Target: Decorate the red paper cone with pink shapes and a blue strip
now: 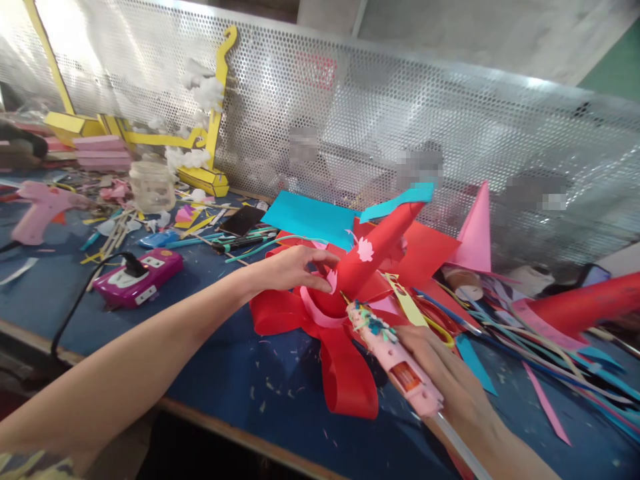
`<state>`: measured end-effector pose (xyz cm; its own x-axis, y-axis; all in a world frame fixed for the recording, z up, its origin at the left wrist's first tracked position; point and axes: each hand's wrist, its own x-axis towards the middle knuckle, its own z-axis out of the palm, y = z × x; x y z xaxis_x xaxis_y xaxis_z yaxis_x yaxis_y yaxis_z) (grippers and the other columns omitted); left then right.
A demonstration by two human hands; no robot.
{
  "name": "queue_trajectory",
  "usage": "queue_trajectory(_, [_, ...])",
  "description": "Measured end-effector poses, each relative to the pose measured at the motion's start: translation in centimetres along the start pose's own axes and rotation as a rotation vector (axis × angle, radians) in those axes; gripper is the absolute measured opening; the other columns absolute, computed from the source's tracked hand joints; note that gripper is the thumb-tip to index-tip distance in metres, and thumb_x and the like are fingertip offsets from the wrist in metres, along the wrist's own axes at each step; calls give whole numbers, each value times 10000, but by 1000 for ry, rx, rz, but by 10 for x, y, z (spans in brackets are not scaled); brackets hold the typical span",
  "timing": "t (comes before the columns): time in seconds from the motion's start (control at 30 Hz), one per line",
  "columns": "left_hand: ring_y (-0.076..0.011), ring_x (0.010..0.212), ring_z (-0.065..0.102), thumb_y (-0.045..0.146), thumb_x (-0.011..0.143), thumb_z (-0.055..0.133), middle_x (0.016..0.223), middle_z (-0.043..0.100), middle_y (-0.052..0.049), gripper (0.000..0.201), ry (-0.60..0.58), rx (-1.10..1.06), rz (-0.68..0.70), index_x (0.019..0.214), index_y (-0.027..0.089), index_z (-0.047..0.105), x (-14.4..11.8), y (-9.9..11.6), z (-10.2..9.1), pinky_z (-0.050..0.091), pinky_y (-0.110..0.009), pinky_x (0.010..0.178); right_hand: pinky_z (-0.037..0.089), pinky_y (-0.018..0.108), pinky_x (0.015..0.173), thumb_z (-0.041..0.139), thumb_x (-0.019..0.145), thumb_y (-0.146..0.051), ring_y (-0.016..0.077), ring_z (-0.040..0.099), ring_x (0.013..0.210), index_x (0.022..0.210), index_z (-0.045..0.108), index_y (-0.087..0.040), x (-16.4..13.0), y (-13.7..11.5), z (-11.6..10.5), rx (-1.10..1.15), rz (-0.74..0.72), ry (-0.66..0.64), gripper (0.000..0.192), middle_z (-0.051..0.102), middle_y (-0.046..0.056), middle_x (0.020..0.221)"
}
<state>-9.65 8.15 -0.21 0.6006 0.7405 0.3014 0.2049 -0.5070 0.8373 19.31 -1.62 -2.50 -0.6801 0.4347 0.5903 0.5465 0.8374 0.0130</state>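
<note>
Your left hand point(295, 268) pinches a pink cutout point(333, 283) at the lower end of the red cone point(383, 247), which leans among red paper loops point(347, 373) on the blue table point(220, 347). Your right hand point(450, 373) grips a pink glue gun point(420, 395), its nozzle close to the cone's base. Farther out, red marks point(317, 70) at the mesh panel point(270, 87) are too blurred to read. The table's front edge point(235, 437) runs on your side of the loops; bare surface stretches left toward the purple power strip point(113, 288), while colored strips point(545, 350) crowd your right.

black plug point(135, 268) in purple power strip point(140, 281); clear jar point(153, 188) beyond; perforated metal screen point(350, 113) behind.
</note>
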Motion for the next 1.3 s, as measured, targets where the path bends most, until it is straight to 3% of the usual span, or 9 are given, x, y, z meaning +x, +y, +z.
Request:
queue_trajectory(0.53, [-147, 853, 645, 212, 769, 743, 1146, 704, -61, 456, -18, 61, 59, 1218, 203, 659, 2, -4, 1, 487, -254, 765, 558, 366, 734, 449, 935, -155, 256, 654, 889, 1226, 510, -154, 12, -1, 2, -100, -37, -9, 298, 660, 133, 1002])
queue_trajectory(0.77, [-150, 860, 647, 206, 766, 731, 1117, 710, -47, 419, -9, 47, 38, 1180, 203, 670, 2, -2, 1, 488, -254, 761, 564, 409, 781, 444, 918, -150, 275, 651, 929, 1271, 496, -145, 4, 0, 0, -122, -39, 3, 357, 654, 144, 1025])
queue_trajectory(1.3, [-159, 908, 650, 237, 782, 729, 1166, 701, -58, 421, -27, 49, 51, 1196, 198, 663, 3, -3, 0, 483, -252, 788, 526, 351, 678, 397, 949, -151, 250, 635, 844, 1180, 521, -157, 12, -2, 5, -185, -64, -6, 262, 651, 119, 927])
